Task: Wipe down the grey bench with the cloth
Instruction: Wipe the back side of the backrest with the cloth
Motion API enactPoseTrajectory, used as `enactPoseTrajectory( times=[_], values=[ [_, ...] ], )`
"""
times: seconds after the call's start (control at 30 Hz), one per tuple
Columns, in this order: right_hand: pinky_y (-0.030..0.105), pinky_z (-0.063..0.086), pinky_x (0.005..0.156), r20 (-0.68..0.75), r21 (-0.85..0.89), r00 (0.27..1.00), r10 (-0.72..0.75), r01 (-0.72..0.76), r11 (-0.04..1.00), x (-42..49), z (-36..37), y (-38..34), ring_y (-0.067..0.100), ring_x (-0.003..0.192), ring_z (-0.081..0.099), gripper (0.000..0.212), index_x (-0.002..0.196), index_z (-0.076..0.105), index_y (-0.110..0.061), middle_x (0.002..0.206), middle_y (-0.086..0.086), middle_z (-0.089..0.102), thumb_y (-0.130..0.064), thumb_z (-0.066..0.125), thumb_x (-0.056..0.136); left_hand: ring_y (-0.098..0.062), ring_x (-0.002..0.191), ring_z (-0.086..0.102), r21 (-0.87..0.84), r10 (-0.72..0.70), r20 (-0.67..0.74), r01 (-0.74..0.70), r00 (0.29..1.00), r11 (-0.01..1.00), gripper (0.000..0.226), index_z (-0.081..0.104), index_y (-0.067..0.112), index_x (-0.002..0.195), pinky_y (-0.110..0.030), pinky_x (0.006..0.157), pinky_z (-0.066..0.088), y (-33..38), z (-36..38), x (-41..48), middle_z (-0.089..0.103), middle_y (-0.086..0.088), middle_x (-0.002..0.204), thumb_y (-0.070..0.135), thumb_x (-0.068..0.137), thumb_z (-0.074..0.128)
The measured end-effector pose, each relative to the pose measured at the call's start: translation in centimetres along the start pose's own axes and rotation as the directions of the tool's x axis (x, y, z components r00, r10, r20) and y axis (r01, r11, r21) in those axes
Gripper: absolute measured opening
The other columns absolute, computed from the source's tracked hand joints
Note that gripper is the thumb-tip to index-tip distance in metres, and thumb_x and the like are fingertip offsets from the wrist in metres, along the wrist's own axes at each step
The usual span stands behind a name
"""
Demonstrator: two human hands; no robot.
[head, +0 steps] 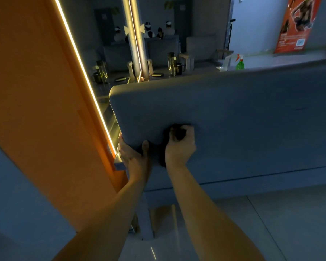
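The grey bench [233, 113] fills the middle and right of the view, its padded back facing me. My right hand [180, 146] grips a dark cloth [178, 133] bunched against the lower left part of the bench back. My left hand [133, 154] holds the bench's left edge, thumb on the front face and fingers wrapped behind the edge. Part of the cloth hangs below my right hand and is hard to make out in the dim light.
An orange panel [45, 102] with a lit strip stands tight against the bench's left side, next to a mirror. A green spray bottle [240, 63] stands on the counter behind the bench, with dark cups and jugs [177, 66] further left. Tiled floor lies below.
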State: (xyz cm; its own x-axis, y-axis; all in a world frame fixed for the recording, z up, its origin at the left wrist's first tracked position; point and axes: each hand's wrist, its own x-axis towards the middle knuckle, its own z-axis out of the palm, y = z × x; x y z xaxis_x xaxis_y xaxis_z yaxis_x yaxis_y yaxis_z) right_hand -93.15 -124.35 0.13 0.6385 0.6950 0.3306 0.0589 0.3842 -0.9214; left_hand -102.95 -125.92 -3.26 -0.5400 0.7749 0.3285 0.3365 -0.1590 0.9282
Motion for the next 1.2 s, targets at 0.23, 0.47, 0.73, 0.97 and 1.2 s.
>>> enactPoseTrajectory(
  times=[0.23, 0.47, 0.73, 0.97, 1.2],
  values=[
    [0.030, 0.056, 0.088, -0.100, 0.010, 0.990, 0.096, -0.095, 0.995, 4.6, -4.9, -1.6, 0.011, 0.092, 0.064, 0.017, 0.098, 0.063, -0.017, 0.096, -0.008, 0.066, -0.009, 0.074, 0.088, -0.028, 0.147, 0.024, -0.002, -0.001, 0.039, 0.001, 0.999, 1.000, 0.093, 0.006, 0.041, 0.155, -0.054, 0.119, 0.028, -0.1, -0.6, 0.0, 0.025, -0.005, 0.159, 0.061, 0.085, 0.063],
    [0.025, 0.050, 0.083, -0.051, 0.065, 0.989, 0.141, -0.138, 0.988, 0.0, 1.0, -2.5, 0.009, 0.086, 0.059, 0.023, 0.094, 0.059, -0.019, 0.089, -0.013, 0.060, -0.002, 0.072, 0.087, -0.021, 0.143, 0.027, -0.021, 0.004, -0.016, -0.004, 1.000, 1.000, 0.089, 0.009, 0.034, 0.158, -0.035, 0.113, 0.025, -0.6, 0.1, 0.3, 0.027, -0.001, 0.155, 0.049, 0.091, 0.065],
    [0.036, 0.056, 0.093, -0.162, 0.055, 0.964, 0.210, -0.204, 0.977, 4.8, -4.3, -1.5, 0.017, 0.095, 0.064, 0.024, 0.097, 0.062, -0.014, 0.098, -0.005, 0.066, 0.005, 0.069, 0.085, -0.027, 0.146, 0.024, 0.014, 0.027, 0.057, -0.028, 0.998, 1.000, 0.090, 0.005, 0.035, 0.158, -0.050, 0.119, 0.026, -0.7, -0.7, 0.2, 0.024, -0.004, 0.160, 0.049, 0.091, 0.064],
    [0.049, 0.060, 0.083, -0.065, 0.209, 0.969, 0.239, -0.221, 0.953, 0.0, 1.4, -3.6, 0.022, 0.093, 0.066, 0.017, 0.088, 0.058, -0.030, 0.093, -0.011, 0.063, -0.013, 0.062, 0.085, -0.021, 0.145, 0.025, -0.008, -0.054, 0.049, 0.055, 0.997, 0.998, 0.099, 0.005, 0.041, 0.156, -0.044, 0.117, 0.026, -1.6, -0.2, 0.7, 0.025, -0.001, 0.157, 0.076, 0.080, 0.057],
    [0.041, 0.056, 0.091, -0.024, -0.021, 0.994, 0.104, -0.105, 0.994, 2.7, -3.3, -1.8, 0.013, 0.092, 0.062, 0.018, 0.099, 0.062, -0.017, 0.095, -0.010, 0.064, -0.005, 0.071, 0.089, -0.026, 0.149, 0.018, 0.014, 0.011, 0.061, -0.012, 0.998, 1.000, 0.095, 0.003, 0.040, 0.157, -0.047, 0.121, 0.021, -0.7, -0.7, -0.1, 0.019, -0.002, 0.162, 0.064, 0.081, 0.055]
  ],
)
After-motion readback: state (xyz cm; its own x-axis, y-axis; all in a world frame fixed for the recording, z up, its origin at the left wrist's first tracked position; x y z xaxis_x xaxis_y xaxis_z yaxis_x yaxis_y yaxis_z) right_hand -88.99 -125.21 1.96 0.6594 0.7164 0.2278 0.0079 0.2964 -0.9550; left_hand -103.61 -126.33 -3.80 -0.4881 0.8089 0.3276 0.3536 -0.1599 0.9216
